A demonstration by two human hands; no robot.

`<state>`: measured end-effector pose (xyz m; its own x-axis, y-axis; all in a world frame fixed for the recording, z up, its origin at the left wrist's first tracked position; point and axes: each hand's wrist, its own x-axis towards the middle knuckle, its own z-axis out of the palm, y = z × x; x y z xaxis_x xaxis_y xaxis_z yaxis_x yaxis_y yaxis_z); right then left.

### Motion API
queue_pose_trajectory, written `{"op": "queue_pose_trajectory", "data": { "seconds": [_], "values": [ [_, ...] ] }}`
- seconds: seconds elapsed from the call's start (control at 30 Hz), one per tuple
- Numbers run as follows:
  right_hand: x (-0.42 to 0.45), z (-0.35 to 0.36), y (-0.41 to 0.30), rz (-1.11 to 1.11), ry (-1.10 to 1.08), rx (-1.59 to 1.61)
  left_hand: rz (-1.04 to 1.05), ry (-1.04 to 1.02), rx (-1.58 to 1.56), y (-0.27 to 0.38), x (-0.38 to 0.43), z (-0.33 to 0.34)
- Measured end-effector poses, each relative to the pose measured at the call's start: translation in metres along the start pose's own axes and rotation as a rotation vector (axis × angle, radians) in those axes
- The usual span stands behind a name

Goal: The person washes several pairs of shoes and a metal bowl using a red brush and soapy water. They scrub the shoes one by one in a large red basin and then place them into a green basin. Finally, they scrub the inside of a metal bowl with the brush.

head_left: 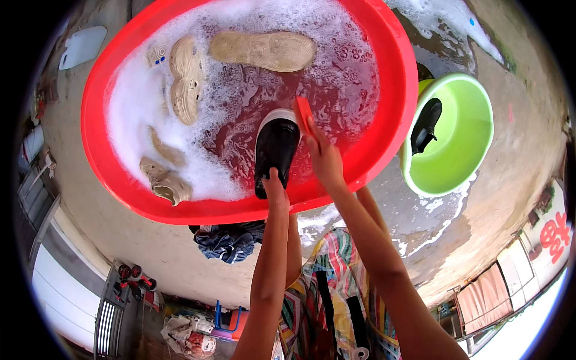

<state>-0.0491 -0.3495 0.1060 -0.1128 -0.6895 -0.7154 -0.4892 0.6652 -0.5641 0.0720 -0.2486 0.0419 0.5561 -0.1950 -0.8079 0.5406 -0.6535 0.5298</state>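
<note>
My left hand (275, 191) grips a black shoe (276, 146) with a white sole edge by its heel end, just inside the near rim of a large red basin (400, 90). In my right hand (326, 159) is a red brush (304, 116), somewhat blurred, at the right side of the shoe's toe; its bristles are hidden. Foamy water (252, 94) fills the basin. A beige shoe (263, 50) floats sole up at the far side. More beige clogs, one on its side (185, 83) and one near the left rim (166, 182), lie in the suds.
A green tub (459, 148) to the right holds another black shoe (426, 126). Wet concrete with foam (436, 211) surrounds it. Dark clothes (229, 243) lie below the basin's near edge. A white plastic jug (84, 46) sits at the upper left.
</note>
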Motion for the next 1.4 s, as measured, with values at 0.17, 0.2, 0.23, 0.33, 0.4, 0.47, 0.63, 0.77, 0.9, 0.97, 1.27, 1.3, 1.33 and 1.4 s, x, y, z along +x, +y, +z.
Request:
{"op": "queue_pose_trajectory", "data": {
  "seconds": [0.17,0.2,0.23,0.33,0.4,0.47,0.63,0.77,0.9,0.97,1.27,1.3,1.33,1.4],
  "values": [
    [-0.019,0.009,0.001,-0.105,0.038,-0.077,-0.043,-0.033,-0.034,0.011,-0.006,-0.002],
    [-0.042,0.011,0.004,-0.179,0.054,-0.028,-0.06,-0.051,-0.049,0.007,0.005,-0.011],
    [-0.051,0.009,-0.003,-0.247,0.071,0.021,-0.081,-0.07,-0.061,0.008,0.01,-0.014],
    [0.015,-0.003,-0.016,-0.077,-0.066,-0.172,-0.1,0.016,0.033,0.007,-0.003,-0.002],
    [0.044,-0.001,0.001,-0.146,-0.009,-0.08,-0.133,0.029,0.014,0.016,-0.011,0.013],
    [0.008,-0.004,0.0,-0.1,-0.054,-0.127,-0.099,0.042,0.04,0.017,-0.007,0.001],
    [-0.011,-0.027,-0.017,-0.156,-0.093,-0.356,-0.113,0.009,0.208,0.012,-0.016,-0.015],
    [0.023,-0.015,-0.023,-0.242,-0.031,-0.488,-0.094,-0.027,0.183,-0.006,-0.013,-0.011],
    [-0.05,-0.034,-0.004,-0.166,0.04,-0.397,-0.015,-0.205,0.133,-0.015,0.001,-0.03],
    [-0.061,-0.041,0.016,-0.176,0.102,-0.253,-0.029,-0.231,0.106,-0.02,-0.002,-0.028],
    [-0.002,-0.024,0.009,-0.083,0.047,-0.315,-0.021,-0.101,0.111,-0.019,0.005,-0.005],
    [0.022,-0.028,0.011,-0.13,0.043,-0.368,-0.027,-0.095,0.106,-0.015,-0.002,0.005],
    [0.034,-0.028,0.008,-0.191,0.026,-0.412,-0.018,-0.073,0.097,-0.01,-0.003,0.01],
    [0.009,-0.032,-0.001,-0.208,-0.026,-0.47,-0.024,-0.026,0.145,-0.008,0.007,0.008]
  ]
}}
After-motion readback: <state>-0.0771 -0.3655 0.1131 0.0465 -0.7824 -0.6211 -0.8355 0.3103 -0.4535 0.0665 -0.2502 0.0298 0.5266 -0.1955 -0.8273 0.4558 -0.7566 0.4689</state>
